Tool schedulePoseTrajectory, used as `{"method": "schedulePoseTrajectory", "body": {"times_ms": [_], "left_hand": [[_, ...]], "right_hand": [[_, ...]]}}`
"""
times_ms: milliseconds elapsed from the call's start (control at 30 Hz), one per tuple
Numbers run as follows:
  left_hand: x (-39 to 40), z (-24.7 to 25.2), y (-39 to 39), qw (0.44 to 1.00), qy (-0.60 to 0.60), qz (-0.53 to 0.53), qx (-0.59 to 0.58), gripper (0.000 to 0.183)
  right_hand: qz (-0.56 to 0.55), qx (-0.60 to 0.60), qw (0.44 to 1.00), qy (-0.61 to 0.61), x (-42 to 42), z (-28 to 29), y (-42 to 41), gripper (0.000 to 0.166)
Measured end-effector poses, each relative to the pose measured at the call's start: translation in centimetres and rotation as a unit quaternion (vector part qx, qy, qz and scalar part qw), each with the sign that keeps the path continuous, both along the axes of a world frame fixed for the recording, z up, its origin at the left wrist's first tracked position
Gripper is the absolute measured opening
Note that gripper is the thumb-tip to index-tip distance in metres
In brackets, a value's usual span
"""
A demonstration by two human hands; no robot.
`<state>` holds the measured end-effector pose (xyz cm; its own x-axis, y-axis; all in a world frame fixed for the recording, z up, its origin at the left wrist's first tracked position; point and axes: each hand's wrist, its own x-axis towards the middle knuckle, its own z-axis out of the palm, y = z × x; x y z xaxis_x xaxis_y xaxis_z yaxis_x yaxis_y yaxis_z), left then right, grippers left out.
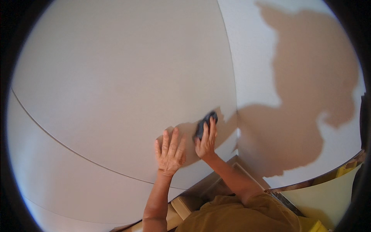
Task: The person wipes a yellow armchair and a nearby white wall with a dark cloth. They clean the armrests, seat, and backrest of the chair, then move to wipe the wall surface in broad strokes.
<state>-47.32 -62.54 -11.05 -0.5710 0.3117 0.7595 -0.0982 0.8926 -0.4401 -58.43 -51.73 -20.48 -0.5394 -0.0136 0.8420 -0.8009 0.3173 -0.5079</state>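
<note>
A dark cloth or pad (203,126) lies against the pale, smooth panel or wall surface (124,72), close to the inner corner. My right hand (207,139) grips it from above, with the fingers over it. To its left, my left hand (171,152) rests palm-down on the same surface, fingers spread, holding nothing. The outline of the dark thing is slightly blurred, so its exact kind cannot be told.
A white wall (255,58) meets the surface on the right, with my shadow across it. A thin curved seam (72,150) runs along the lower left. A wooden piece (181,207) and a brown ledge (211,182) are near my body.
</note>
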Motion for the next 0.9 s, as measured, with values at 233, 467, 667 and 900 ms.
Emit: {"method": "schedulePoseTrajectory", "body": {"times_ms": [233, 467, 667, 900], "left_hand": [[-1.0, 1.1, 1.0, 1.000, -0.002, 0.013, -0.012, 0.038], [-1.1, 1.4, 1.3, 0.999, 0.015, 0.026, -0.036, 0.038], [-0.8, 1.5, 1.6, 0.999, 0.022, 0.014, -0.034, 0.039], [-0.9, 1.7, 1.4, 0.999, 0.020, 0.012, -0.040, 0.034]], "right_hand": [[-0.021, -0.054, 0.995, -0.077, -4.9, 3.5, 1.7, 0.063], [-0.013, -0.020, 0.983, -0.183, -1.0, -7.9, 3.3, 0.070], [-0.037, -0.093, 0.989, -0.110, -4.8, -0.3, 4.3, 0.069], [-0.099, -0.111, 0.984, -0.096, -9.4, 2.7, 5.7, 0.060]]}}
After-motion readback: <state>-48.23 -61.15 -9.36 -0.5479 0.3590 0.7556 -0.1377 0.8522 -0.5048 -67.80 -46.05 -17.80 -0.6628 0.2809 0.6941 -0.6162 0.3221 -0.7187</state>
